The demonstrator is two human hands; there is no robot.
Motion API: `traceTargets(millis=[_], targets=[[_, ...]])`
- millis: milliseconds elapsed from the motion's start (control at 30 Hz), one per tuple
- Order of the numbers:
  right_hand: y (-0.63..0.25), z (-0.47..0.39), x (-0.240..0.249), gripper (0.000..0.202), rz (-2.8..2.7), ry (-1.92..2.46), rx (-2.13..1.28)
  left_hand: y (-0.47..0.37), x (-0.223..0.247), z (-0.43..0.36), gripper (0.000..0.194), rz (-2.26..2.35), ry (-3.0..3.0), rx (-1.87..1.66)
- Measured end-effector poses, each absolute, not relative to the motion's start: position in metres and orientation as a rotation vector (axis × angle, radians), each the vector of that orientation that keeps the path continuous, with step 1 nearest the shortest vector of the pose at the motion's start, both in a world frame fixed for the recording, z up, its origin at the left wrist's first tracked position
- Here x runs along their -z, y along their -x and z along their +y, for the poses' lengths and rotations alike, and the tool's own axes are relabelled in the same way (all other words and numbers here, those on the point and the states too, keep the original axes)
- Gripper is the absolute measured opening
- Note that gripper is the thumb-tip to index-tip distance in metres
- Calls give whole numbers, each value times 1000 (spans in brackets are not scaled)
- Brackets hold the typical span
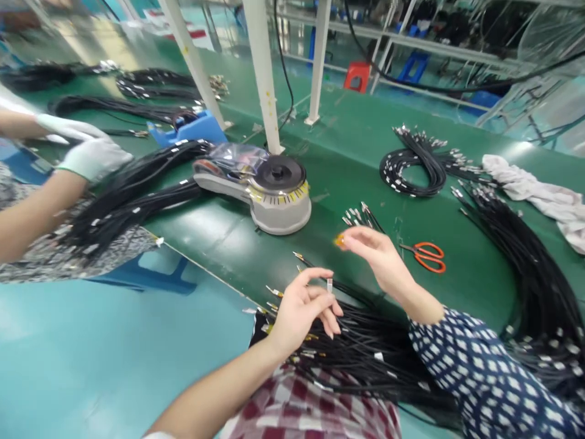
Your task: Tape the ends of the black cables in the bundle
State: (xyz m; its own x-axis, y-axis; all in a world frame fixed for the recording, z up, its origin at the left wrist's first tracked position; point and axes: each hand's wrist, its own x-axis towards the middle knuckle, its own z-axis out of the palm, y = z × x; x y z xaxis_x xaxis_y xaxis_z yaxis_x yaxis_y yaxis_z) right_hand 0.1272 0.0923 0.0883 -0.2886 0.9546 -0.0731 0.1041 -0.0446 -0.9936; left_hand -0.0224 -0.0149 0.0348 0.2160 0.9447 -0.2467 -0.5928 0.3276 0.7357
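My right hand is above the green table, thumb and forefinger pinching a small piece of yellow tape. Lower and to its left, my left hand has its fingers curled over a bundle of black cables lying across my lap and the table edge. A small white tag shows between its forefinger and thumb; what the fingers grip is partly hidden. Some cable ends near this hand carry yellow pieces and bare metal tips. Beyond both hands stands a round grey tape dispenser with yellow strips along its rim.
Orange-handled scissors lie right of my right hand. A coiled cable bundle, a long cable bundle and a white cloth are farther right. At left, a co-worker's gloved hand rests by more cables. White posts rise behind the dispenser.
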Motion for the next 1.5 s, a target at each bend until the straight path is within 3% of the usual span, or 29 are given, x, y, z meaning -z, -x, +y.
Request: traceTargets(millis=[200,1500], targets=[[-152,34,-72,19,-1337,1203,-1716,23,-45,-17,36,802,-612,-1111],[-143,21,-71,18,-1389,1081,-1665,25,-52,-20,35,833,-640,-1089]])
